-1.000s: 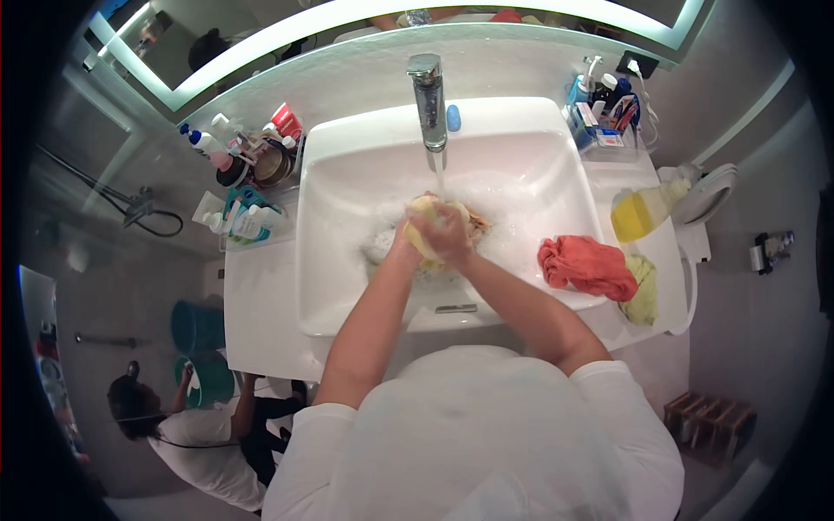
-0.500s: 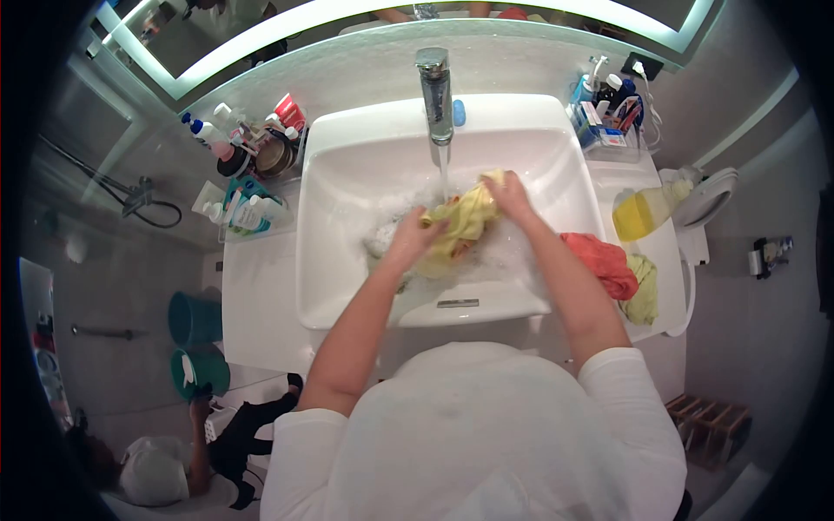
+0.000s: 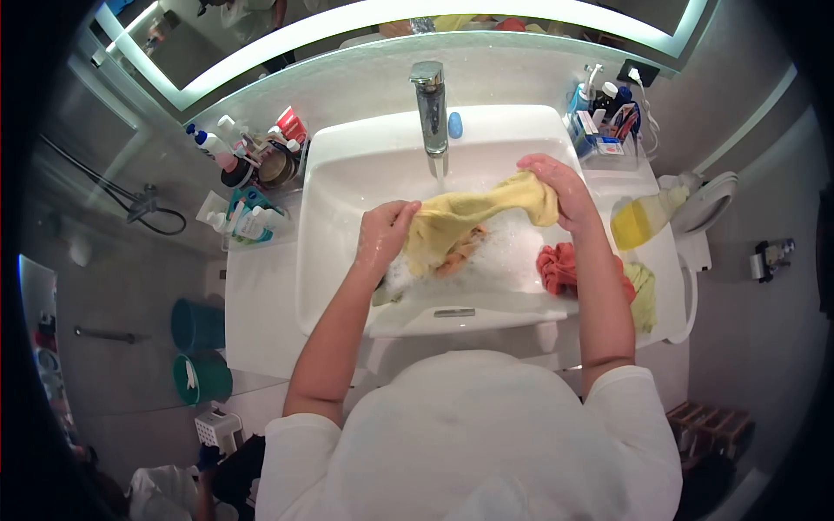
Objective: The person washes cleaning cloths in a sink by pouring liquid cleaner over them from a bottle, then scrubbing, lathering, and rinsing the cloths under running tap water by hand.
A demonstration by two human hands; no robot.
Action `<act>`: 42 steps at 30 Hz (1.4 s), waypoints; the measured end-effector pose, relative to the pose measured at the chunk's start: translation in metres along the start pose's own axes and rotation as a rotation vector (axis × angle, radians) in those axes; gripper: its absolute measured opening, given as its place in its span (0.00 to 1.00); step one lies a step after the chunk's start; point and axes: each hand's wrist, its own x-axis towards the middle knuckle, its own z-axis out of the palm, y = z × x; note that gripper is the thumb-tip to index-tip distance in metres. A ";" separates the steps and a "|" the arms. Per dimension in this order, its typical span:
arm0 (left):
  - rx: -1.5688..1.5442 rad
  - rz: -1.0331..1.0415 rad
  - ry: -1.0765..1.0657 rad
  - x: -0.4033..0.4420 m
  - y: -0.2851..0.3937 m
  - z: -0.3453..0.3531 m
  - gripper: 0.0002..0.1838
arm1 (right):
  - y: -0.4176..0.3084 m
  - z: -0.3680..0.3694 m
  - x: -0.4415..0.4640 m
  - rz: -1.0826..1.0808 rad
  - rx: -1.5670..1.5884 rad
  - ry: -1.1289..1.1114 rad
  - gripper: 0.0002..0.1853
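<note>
My left hand (image 3: 387,233) pinches one end of a wet yellow cloth (image 3: 465,210), and my right hand (image 3: 560,187) grips its other end. Stretched between them, the cloth hangs over the white sink (image 3: 311,252), just in front of the chrome faucet (image 3: 432,108). A thin stream of water falls from the spout behind it. Below, an orange-patterned cloth (image 3: 462,252) lies in the sudsy water. Close to my right forearm, a bunched red cloth (image 3: 560,267) rests over the right rim, and a light green cloth (image 3: 643,295) sits on the counter beside it.
A bottle of yellow liquid (image 3: 638,221) stands on the right counter. Toiletries (image 3: 252,221) crowd the left corner, with a tray of small items (image 3: 608,143) at the right. Blue soap (image 3: 455,124) lies behind the sink. Teal buckets (image 3: 201,378) and another person (image 3: 165,491) are lower left.
My hands have moved apart and the yellow cloth, bunched low in the sink before, is now raised and stretched. The red cloth now reaches further left over the rim.
</note>
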 end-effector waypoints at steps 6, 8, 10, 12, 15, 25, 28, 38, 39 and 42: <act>-0.079 0.123 0.129 -0.004 0.002 -0.005 0.17 | -0.002 0.014 -0.007 0.355 -1.135 -0.089 0.25; -0.307 0.026 0.053 -0.004 0.007 -0.010 0.18 | 0.016 0.005 -0.005 0.312 -1.215 -0.180 0.27; -0.744 0.000 0.014 0.001 0.007 -0.005 0.20 | 0.039 -0.012 0.005 0.114 -0.652 -0.202 0.27; -1.199 -0.307 -0.178 0.013 0.004 0.010 0.23 | 0.053 -0.007 0.012 0.024 0.381 -0.112 0.28; -1.374 -0.619 -0.417 0.018 -0.005 0.050 0.24 | 0.071 0.059 0.015 -0.102 0.624 0.056 0.25; -1.573 -0.717 -0.338 0.019 -0.085 0.125 0.22 | 0.141 0.129 0.028 -0.562 -0.738 0.431 0.12; -1.428 -0.718 -0.342 0.001 -0.027 0.100 0.22 | 0.140 0.099 0.037 -0.136 -0.824 0.282 0.12; -1.355 -0.375 -0.318 0.015 0.076 -0.016 0.18 | 0.156 0.100 0.010 -0.394 -0.784 -0.122 0.30; -1.421 -0.327 -0.277 0.015 0.081 -0.025 0.16 | 0.153 0.096 0.010 -0.339 -0.898 -0.205 0.29; -1.520 -0.242 -0.334 0.014 0.067 -0.052 0.15 | 0.142 0.077 0.012 -0.149 -0.731 -0.337 0.26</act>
